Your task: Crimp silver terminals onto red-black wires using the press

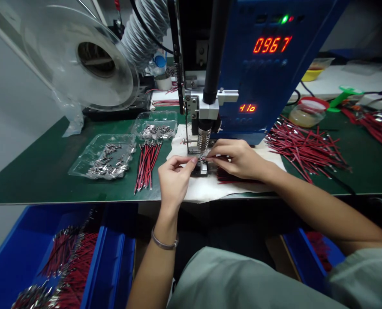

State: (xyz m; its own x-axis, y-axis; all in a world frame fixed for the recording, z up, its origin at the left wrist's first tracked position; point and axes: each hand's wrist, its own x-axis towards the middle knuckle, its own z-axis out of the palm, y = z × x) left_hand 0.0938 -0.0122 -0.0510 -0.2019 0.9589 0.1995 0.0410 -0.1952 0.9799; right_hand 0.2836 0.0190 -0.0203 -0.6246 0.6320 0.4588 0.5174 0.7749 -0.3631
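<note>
At the small metal fixture (204,167) under the machine's spring-loaded head (204,138), my two hands meet from either side. My left hand (174,178) is closed, thumb and forefinger pinched at the fixture's left edge. From the right, my right hand (236,159) pinches close to the fixture too. Whatever lies between the fingertips is too small to make out. Red and black wires (231,177) lie beneath my right hand on a white cloth (200,193). A bundle of red and black wires (148,163) with metal ends lies left of my left hand.
Two clear plastic trays, a near one (79,165) and a far one (139,122), hold small metal parts. A blue machine (251,81) with red digits stands behind. Right are a wire pile (303,148) and a red-lidded jar (306,113). Blue bins (96,262) sit below the table.
</note>
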